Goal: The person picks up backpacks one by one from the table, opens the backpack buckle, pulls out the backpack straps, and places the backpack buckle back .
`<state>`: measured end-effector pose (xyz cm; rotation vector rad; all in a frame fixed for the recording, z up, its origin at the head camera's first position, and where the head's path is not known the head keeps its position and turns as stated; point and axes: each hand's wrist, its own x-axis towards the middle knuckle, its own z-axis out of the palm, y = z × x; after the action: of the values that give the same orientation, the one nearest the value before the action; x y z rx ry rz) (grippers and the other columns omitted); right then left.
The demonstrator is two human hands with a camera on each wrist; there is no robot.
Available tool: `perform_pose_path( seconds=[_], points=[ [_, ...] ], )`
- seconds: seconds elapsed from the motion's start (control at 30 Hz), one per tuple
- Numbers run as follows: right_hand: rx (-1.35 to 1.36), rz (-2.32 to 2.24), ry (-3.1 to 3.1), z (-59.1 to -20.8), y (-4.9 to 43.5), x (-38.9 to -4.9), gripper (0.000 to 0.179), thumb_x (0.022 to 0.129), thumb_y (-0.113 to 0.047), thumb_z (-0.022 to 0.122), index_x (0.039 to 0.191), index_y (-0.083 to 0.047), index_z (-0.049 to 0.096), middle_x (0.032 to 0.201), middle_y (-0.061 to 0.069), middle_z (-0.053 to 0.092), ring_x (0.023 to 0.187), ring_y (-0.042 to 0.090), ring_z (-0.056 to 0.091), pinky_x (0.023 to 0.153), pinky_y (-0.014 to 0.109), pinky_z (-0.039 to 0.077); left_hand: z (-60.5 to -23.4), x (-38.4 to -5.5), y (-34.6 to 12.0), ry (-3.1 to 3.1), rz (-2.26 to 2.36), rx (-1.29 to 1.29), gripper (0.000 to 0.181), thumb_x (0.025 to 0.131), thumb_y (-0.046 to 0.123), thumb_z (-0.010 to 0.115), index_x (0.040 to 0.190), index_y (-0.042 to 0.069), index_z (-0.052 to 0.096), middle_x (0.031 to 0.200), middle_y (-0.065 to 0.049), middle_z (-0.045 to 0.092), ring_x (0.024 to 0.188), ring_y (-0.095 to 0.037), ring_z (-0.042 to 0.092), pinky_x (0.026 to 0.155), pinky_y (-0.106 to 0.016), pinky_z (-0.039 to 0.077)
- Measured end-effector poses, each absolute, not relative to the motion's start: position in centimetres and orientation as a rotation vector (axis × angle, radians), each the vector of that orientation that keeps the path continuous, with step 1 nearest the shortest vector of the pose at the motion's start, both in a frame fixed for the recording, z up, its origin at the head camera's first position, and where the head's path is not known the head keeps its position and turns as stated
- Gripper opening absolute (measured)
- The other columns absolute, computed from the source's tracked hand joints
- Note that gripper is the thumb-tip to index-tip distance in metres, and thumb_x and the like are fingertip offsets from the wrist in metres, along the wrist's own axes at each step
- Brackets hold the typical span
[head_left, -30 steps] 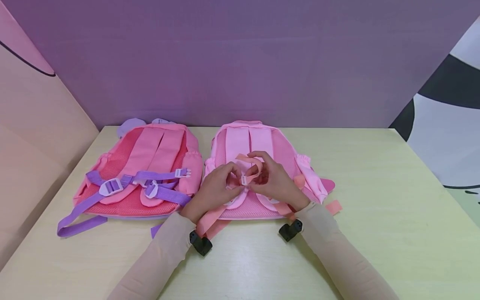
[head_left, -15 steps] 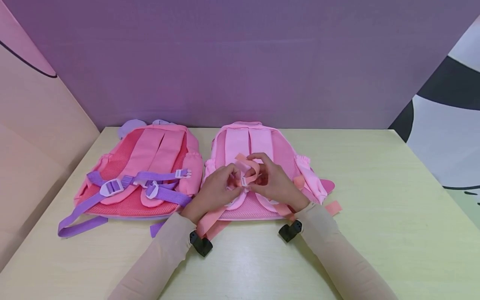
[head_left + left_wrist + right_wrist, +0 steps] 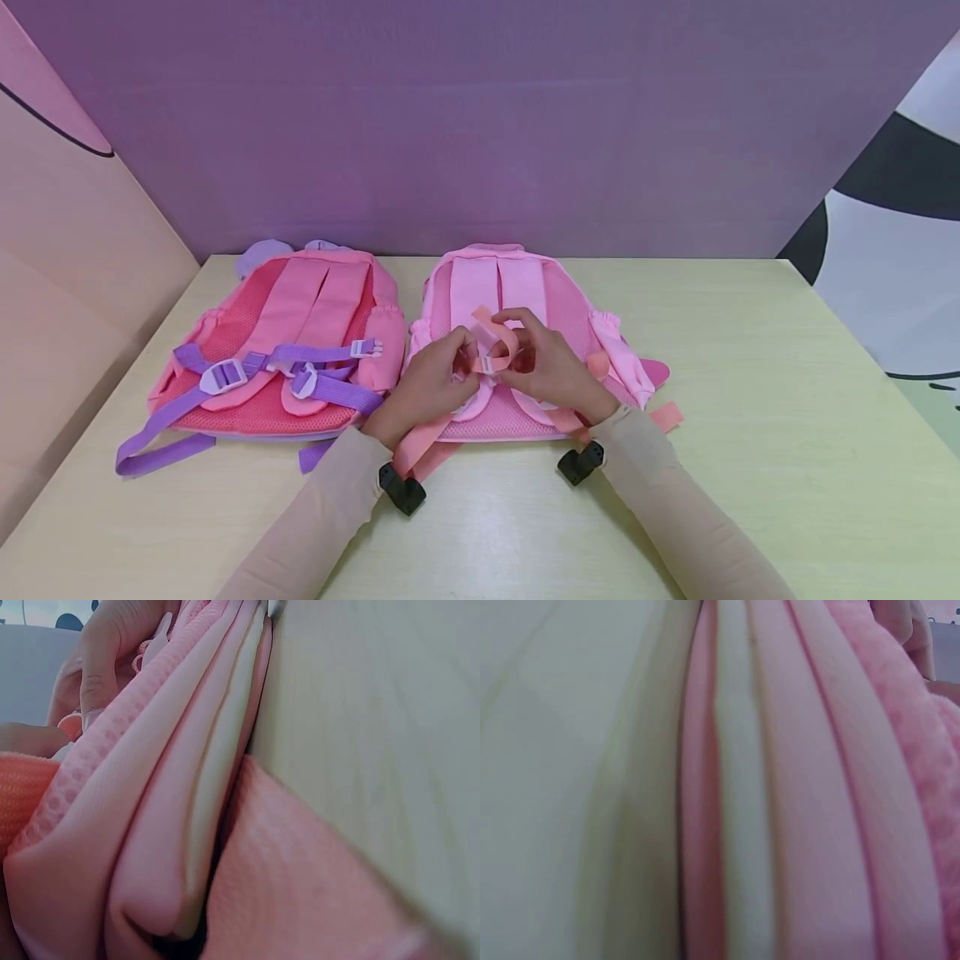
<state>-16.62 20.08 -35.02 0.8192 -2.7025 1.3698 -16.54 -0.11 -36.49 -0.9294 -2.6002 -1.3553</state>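
A light pink backpack lies back side up on the table, its shoulder straps facing me. Over its middle, both hands work at a small white buckle threaded with an orange strap. My left hand pinches the strap at the buckle's left side. On the other side, the thumb and fingers of my right hand pinch the buckle and the strap's loop, whose loose end stands up above. In the left wrist view the backpack's mesh back partly hides the fingers; in the right wrist view its layered edge fills much of the frame.
To the left lies a darker pink backpack with purple straps and white buckles. An orange strap end sticks out on the right. The pale wooden table meets a purple panel at the back.
The orange loop by the buckle has become a little smaller, and more orange strap shows left of the buckle. My left hand has shifted slightly left; both backpacks stay put.
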Motion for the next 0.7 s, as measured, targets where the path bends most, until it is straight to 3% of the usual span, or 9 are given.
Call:
perform_pose_path(
  seconds=[0.7],
  points=[
    [0.860, 1.351, -2.674, -34.70, 19.93, -16.20, 0.061, 0.079, -0.004, 0.075, 0.128, -0.013, 0.041, 0.086, 0.007, 0.059, 0.067, 0.017, 0.047, 0.061, 0.022, 0.041, -36.97, -16.69, 0.03, -2.587, -1.299, -0.924, 0.017, 0.083, 0.006, 0.065, 0.085, 0.011, 0.049, 0.072, 0.000, 0.050, 0.067, -0.011, 0.048, 0.061, -0.020, 0.039]
  ],
)
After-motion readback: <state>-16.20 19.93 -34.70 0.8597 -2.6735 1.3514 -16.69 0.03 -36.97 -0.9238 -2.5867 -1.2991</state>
